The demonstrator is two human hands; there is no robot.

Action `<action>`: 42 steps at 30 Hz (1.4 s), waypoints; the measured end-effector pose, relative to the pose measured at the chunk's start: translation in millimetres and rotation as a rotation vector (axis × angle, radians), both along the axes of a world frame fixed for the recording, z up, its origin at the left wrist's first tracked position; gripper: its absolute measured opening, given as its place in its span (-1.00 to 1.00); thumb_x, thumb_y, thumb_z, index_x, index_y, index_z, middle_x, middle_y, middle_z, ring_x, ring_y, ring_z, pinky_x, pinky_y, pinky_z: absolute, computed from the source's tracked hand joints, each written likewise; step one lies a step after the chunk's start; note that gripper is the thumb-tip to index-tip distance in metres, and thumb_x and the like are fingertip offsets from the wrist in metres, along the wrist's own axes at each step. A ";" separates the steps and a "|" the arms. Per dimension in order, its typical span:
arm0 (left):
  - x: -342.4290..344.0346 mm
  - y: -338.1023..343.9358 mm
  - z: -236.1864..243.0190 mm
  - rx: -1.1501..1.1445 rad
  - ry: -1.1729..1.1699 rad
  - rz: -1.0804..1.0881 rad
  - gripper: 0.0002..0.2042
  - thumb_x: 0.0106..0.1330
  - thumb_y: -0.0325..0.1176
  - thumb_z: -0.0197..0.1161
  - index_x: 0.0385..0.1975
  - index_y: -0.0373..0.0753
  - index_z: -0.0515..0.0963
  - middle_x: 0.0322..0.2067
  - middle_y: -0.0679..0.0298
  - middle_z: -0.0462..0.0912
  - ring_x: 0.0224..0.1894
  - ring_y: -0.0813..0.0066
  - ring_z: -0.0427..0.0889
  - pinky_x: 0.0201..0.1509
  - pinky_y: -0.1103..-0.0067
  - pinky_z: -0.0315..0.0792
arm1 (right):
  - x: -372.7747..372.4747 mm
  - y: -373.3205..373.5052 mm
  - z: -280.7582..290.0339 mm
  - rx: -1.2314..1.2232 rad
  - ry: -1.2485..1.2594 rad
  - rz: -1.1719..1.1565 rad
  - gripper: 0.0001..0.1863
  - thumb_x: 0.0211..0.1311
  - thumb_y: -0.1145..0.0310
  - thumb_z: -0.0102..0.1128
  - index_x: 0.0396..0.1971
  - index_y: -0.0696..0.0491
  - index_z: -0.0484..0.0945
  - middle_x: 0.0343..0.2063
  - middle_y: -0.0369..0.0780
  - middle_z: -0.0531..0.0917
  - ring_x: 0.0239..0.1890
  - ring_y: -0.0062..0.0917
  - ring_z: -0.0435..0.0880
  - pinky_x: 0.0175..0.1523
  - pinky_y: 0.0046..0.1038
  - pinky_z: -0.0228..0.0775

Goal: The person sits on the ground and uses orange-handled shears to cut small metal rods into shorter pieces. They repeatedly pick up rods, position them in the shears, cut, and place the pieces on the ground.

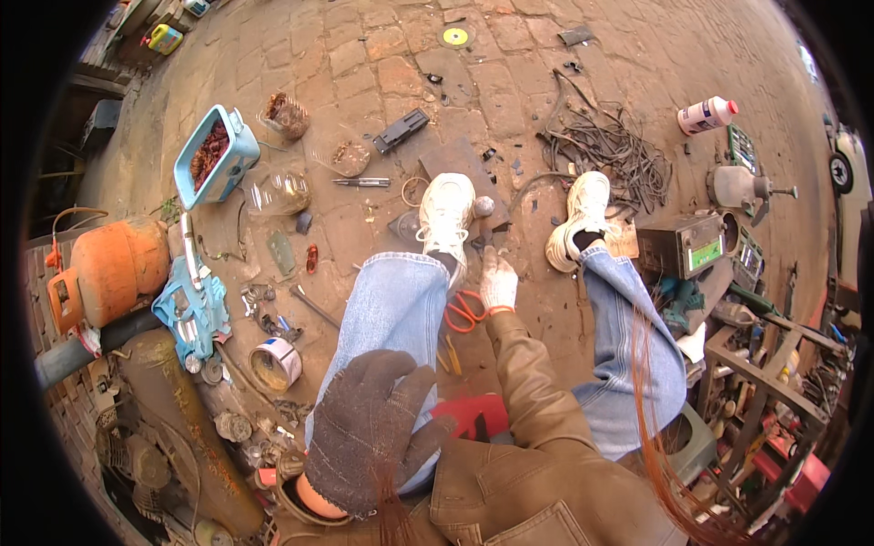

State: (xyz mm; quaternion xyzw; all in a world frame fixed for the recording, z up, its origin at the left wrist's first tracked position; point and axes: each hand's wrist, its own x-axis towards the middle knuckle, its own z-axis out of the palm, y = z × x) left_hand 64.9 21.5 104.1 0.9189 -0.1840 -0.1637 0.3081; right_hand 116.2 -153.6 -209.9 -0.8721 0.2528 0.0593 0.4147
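Observation:
My right hand [498, 284], in a whitish glove, reaches down between my shoes with its fingers closed. It grips what looks like a hammer, with a rounded grey metal head [483, 207] and a dark shaft partly hidden by the fingers. Beside that head, my left shoe [447, 214] rests on a flat dark metal plate [452, 156]. My left hand [373, 428], in a dark brown fabric glove, lies over my left knee, fingers stretched out and holding nothing. Orange-handled scissors [464, 312] lie left of my right wrist.
Tangled cables [605, 150] lie beyond my right shoe. A black plastic casing [401, 130], broken bits and a pen [361, 182] are on the brick ground. Leftward stand a blue tub [217, 156], clear plastic containers and an orange gas cylinder [123, 273]; rightward, a battery-like box [681, 244].

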 end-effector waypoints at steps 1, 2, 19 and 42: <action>-0.8 0.6 -0.3 0.007 -0.002 -0.003 -0.55 -0.01 -0.27 0.41 -0.12 -0.30 0.49 -0.18 -0.01 0.52 -0.11 -0.02 0.52 -0.05 0.23 0.43 | -2.4 -2.3 5.5 -0.034 -0.067 0.066 -0.50 0.41 0.01 -0.17 -0.24 0.16 0.59 -0.37 0.01 0.62 -0.28 -0.13 0.60 -0.13 -0.22 0.41; -1.9 1.9 -1.1 0.013 -0.007 -0.005 -0.56 -0.01 -0.27 0.41 -0.13 -0.30 0.49 -0.18 -0.01 0.51 -0.11 -0.01 0.51 -0.05 0.22 0.43 | -9.8 -2.5 11.7 -0.067 -0.051 0.119 -0.51 0.41 0.01 -0.16 -0.30 0.12 0.61 -0.43 -0.05 0.64 -0.36 -0.20 0.62 -0.20 -0.23 0.43; -0.8 12.3 -3.8 0.042 0.092 -0.048 -0.56 0.02 -0.19 0.39 -0.15 -0.31 0.50 -0.20 0.05 0.50 -0.13 0.01 0.52 -0.09 0.25 0.45 | -21.6 -33.9 -52.0 0.279 -0.172 -0.306 -0.37 0.38 -0.19 -0.20 -0.52 0.11 0.47 -0.74 -0.30 0.38 -0.68 -0.60 0.30 -0.52 -0.45 0.18; 0.3 28.9 -13.8 0.128 0.028 0.050 -0.58 -0.05 -0.31 0.38 -0.16 -0.28 0.49 -0.18 0.05 0.49 -0.10 0.05 0.49 -0.04 0.24 0.38 | -27.4 0.6 27.4 0.253 -0.320 -0.394 -0.52 0.37 0.00 -0.03 -0.22 0.21 0.46 -0.53 -0.09 0.52 -0.48 -0.38 0.50 -0.35 -0.39 0.38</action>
